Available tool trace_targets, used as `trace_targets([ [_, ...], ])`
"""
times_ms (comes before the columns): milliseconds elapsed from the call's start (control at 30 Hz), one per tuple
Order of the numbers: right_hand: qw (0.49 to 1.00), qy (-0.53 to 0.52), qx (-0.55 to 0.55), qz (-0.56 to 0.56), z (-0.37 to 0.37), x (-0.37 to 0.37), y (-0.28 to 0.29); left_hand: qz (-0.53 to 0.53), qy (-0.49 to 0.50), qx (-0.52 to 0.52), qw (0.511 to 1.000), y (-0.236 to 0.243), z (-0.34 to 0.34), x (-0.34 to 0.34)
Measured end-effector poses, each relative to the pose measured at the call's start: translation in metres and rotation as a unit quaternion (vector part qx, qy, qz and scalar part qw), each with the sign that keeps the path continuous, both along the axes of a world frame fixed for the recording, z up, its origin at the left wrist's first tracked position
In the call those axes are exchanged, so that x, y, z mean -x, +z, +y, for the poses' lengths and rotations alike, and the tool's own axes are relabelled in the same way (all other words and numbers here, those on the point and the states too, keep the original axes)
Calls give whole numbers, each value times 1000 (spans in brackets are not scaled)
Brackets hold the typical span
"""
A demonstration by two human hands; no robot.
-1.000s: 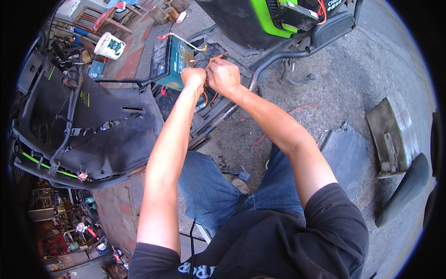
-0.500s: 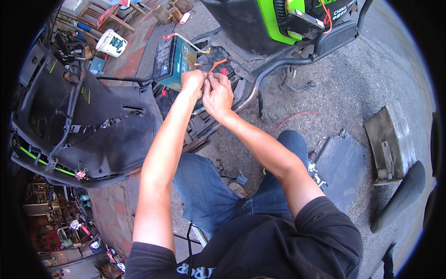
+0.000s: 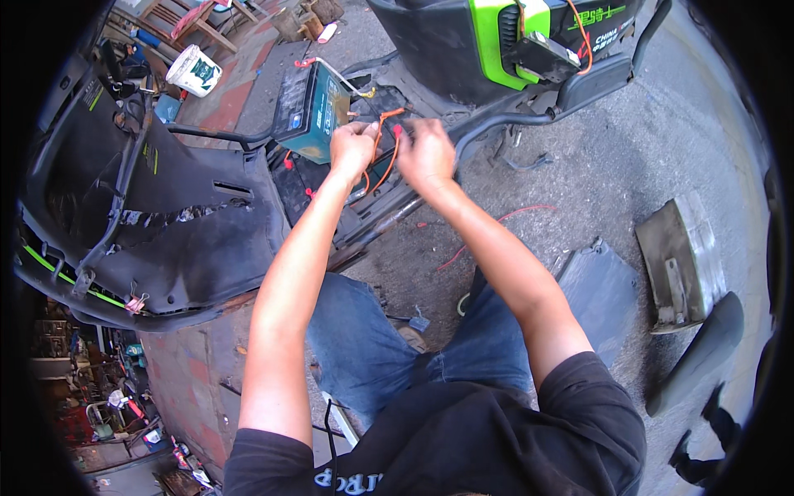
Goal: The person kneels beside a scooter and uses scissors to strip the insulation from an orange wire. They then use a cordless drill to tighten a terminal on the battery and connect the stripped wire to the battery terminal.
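Note:
My left hand (image 3: 351,153) is closed on an orange wire (image 3: 385,116) just right of a teal-sided battery (image 3: 318,130). My right hand (image 3: 427,155), blurred by motion, is beside that wire and a red terminal cap (image 3: 398,131); whether it grips anything is unclear. Both hands are over the open floorboard of a black scooter frame (image 3: 389,214), where more wires and red caps lie under and around them. A pale cable (image 3: 347,83) arches over the battery's far end.
The scooter's black front panel (image 3: 211,248) fills the left. Its black-and-green rear body (image 3: 430,45) stands beyond. Detached panels (image 3: 600,281) and a metal piece (image 3: 676,260) lie on the ground at right. A white bucket (image 3: 195,71), wooden stools (image 3: 186,18) and clutter (image 3: 99,388) are farther left.
My right hand has pulled away to the right from my left hand and is now blurred. My left hand stays beside the battery, with more of the orange wire showing between the hands.

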State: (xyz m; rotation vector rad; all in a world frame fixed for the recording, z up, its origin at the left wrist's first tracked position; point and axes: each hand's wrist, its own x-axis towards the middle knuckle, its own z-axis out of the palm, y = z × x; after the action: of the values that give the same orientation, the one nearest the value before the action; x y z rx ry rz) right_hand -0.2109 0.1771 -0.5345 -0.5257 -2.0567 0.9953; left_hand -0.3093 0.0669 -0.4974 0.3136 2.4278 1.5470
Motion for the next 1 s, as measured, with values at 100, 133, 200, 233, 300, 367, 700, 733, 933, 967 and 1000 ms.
trace_targets([
  [100, 983, -31, -160, -79, 50, 1, 0, 214, 4, 58, 975, -4, -6, -12],
  [133, 976, -20, -184, -116, 60, 3, -2, 215, 31, 32, 976, -7, -8, -17],
  [200, 959, -1, -216, -184, 71, 9, -7, 216, 91, -19, 972, -12, -13, -28],
  [233, 956, 0, -223, -192, 73, 11, -8, 228, 116, -46, 966, -15, -16, -34],
  [300, 947, 7, -234, -220, 74, 16, -6, 259, 135, -102, 951, -20, -21, -49],
  [367, 945, 10, -239, -224, 70, 15, 4, 277, 152, -131, 940, -22, -26, -61],
  [700, 878, 375, 281, -99, 5, 17, 91, 77, 69, -370, 923, 5, -52, -53],
  [733, 856, 411, 296, -100, -1, 25, 97, 46, 64, -391, 917, 7, -57, -48],
  [933, 858, 396, 289, -151, -20, 61, 100, -24, 62, -440, 895, 16, -68, -21],
  [967, 865, 381, 283, -165, -21, 60, 99, -37, 72, -443, 893, 17, -68, -20],
  [1000, 860, 395, 281, -158, -21, 57, 97, -40, 73, -445, 891, 17, -70, -19],
])
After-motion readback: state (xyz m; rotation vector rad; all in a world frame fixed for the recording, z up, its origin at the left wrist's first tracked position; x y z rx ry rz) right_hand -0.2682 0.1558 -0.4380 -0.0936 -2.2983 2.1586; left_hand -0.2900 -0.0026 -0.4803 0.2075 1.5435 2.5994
